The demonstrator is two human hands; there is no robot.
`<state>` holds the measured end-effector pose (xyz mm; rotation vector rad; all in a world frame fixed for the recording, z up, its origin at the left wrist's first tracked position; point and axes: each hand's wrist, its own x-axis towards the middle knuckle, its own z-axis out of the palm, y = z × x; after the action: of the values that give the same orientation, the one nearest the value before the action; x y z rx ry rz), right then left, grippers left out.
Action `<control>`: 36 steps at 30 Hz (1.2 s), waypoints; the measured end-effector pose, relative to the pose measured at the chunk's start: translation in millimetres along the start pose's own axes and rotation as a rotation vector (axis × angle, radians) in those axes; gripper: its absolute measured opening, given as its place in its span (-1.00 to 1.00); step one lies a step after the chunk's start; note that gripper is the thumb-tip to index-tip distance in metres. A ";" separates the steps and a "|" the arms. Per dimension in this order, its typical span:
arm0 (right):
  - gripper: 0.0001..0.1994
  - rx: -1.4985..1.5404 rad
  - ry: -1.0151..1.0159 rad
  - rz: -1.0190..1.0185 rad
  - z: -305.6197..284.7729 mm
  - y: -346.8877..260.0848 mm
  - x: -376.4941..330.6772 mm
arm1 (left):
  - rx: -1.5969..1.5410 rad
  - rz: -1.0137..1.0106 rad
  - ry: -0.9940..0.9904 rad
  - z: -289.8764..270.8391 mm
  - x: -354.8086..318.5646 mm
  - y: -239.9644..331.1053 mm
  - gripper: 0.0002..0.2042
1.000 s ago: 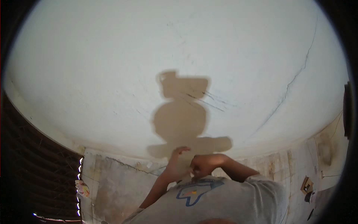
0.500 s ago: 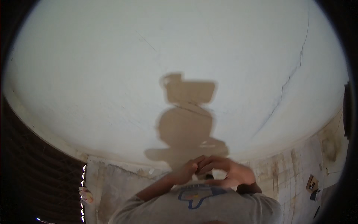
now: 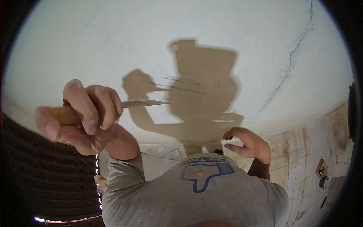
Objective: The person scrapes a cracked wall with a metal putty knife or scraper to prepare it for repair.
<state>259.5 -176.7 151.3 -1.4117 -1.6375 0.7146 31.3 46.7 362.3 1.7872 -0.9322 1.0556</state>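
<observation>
Raised at the left, my left hand point(image 3: 90, 109) wraps its fingers round the light wooden handle point(image 3: 63, 115) of a tool with a thin, tapering metal blade point(image 3: 145, 102). The blade points right, in front of a white wall point(image 3: 124, 45). Whether it touches the wall, I cannot tell. Dark scratch lines point(image 3: 189, 84) mark the wall just beyond the tip, within my shadow. My right hand point(image 3: 247, 143) hangs lower right, near my chest. Its fingers are loosely curved, the thumb stands apart, and nothing shows between them.
A long jagged crack point(image 3: 290, 60) runs down the wall's right side. Below lies a stained tiled floor point(image 3: 293, 166), with a small brown box point(image 3: 322, 168) at the right. A dark slatted shutter point(image 3: 49, 178) fills the lower left, with a colourful object point(image 3: 100, 182) by its edge.
My hands were together before my chest. The left has risen to the left, and the bladed tool now shows in it. The right hand has separated and moved slightly right and up.
</observation>
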 end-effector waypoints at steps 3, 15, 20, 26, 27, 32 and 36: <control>-0.72 -0.055 -0.088 0.050 1.5 4.9 2.9 | 0.168 0.061 0.092 -6.5 -2.8 -20.7 -0.66; -0.78 -0.200 -0.264 0.103 -35.7 28.0 35.4 | 0.594 0.318 0.488 28.1 -58.6 -50.8 -0.80; -0.78 -0.178 -0.180 0.006 -18.3 41.4 48.3 | 0.429 0.007 0.672 47.3 -126.2 -70.5 -0.86; -0.77 0.035 -0.429 0.080 23.2 75.5 69.3 | 1.001 -0.226 0.316 78.4 -232.5 -96.5 -0.77; -0.76 0.229 -0.563 0.112 37.0 85.9 73.2 | 1.056 -0.262 0.263 82.8 -235.1 -91.9 -0.74; -0.67 0.352 -0.457 0.185 112.7 122.3 85.0 | 0.940 -0.470 0.114 105.3 -273.6 -76.4 -0.69; -0.52 0.546 -0.315 0.074 162.6 111.2 57.6 | 0.878 -0.302 0.065 139.6 -249.3 -65.4 -0.71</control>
<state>172.7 -81.7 -8.6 -0.9997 -1.4629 1.3640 37.4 -12.2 75.2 2.4634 -0.1072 1.4254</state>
